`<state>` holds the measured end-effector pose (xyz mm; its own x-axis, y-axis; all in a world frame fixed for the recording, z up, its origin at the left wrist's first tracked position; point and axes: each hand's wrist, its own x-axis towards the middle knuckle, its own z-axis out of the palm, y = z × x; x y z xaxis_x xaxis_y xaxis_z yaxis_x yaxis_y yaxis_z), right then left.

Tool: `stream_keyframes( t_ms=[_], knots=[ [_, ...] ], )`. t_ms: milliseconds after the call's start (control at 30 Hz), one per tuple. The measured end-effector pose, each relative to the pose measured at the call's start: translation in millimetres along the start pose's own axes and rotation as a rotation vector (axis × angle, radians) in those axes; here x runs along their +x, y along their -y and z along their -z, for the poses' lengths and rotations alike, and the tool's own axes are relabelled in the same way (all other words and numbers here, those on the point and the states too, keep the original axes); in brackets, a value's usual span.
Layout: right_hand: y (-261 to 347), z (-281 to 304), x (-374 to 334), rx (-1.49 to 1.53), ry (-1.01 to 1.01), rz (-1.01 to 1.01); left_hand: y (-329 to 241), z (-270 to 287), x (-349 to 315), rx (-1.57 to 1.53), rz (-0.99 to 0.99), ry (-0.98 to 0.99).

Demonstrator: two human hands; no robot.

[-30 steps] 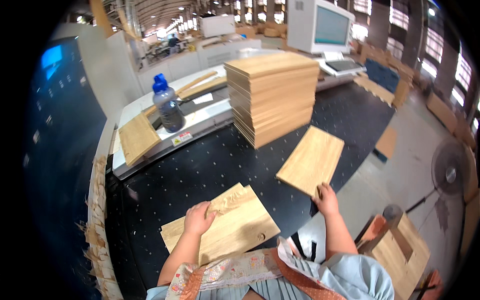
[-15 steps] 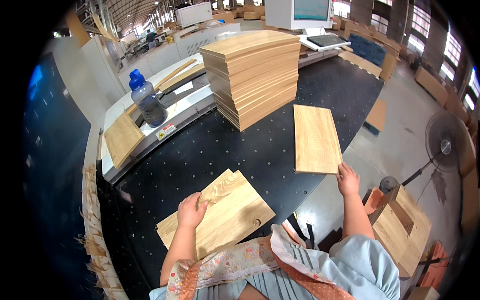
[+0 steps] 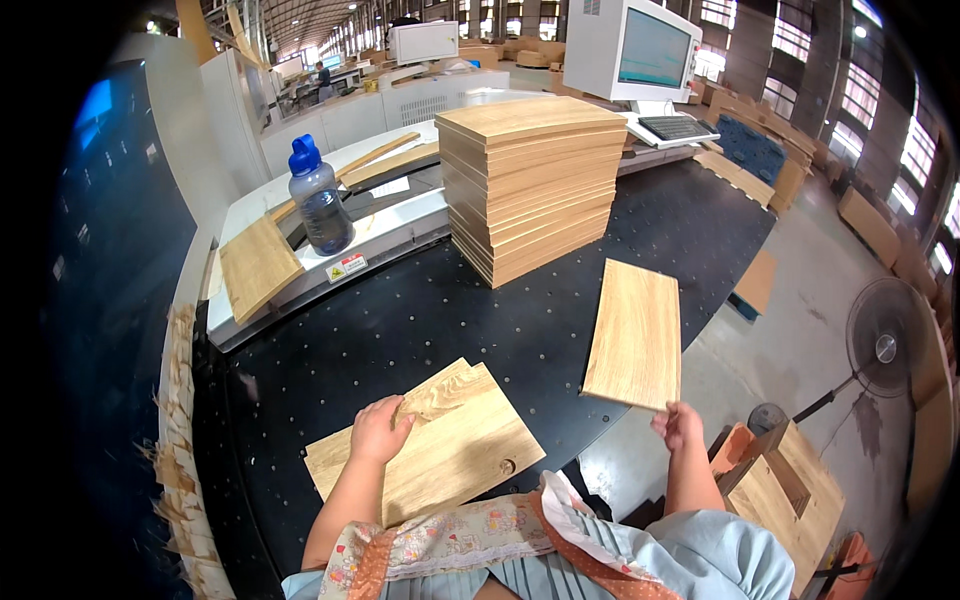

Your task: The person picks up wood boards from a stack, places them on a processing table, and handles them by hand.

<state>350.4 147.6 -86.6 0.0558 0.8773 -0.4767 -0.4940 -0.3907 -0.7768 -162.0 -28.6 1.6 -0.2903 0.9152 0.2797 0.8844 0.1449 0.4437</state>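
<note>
On the right of a black table, a wooden panel lies lengthwise near to far, its near edge by the right hand, grip unclear; well apart, the left hand rests unclenched on overlapping boards at near left

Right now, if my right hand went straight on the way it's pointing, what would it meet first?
Likely the lone board, at its near edge; your right hand looks so close that contact is unclear.
</note>
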Motion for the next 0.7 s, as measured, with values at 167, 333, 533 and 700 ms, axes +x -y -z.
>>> stream_keyframes(
  t_ms=[167, 333, 533, 700],
  knots=[
    [-8, 7, -62, 0.010, 0.425, -0.189, 1, -1, -1, -0.003, 0.016, 0.011],
    [-19, -10, -36, 0.147, 0.318, -0.122, 2, -4, 1, -0.012, 0.022, 0.037],
    [0, -43, -61, 0.166, 0.406, 0.147, -1, -3, 2, -0.001, 0.053, 0.042],
    [17, -81, -87, 0.172, 0.519, 0.281, 4, -4, 2, -0.008, 0.015, 0.021]
  ],
)
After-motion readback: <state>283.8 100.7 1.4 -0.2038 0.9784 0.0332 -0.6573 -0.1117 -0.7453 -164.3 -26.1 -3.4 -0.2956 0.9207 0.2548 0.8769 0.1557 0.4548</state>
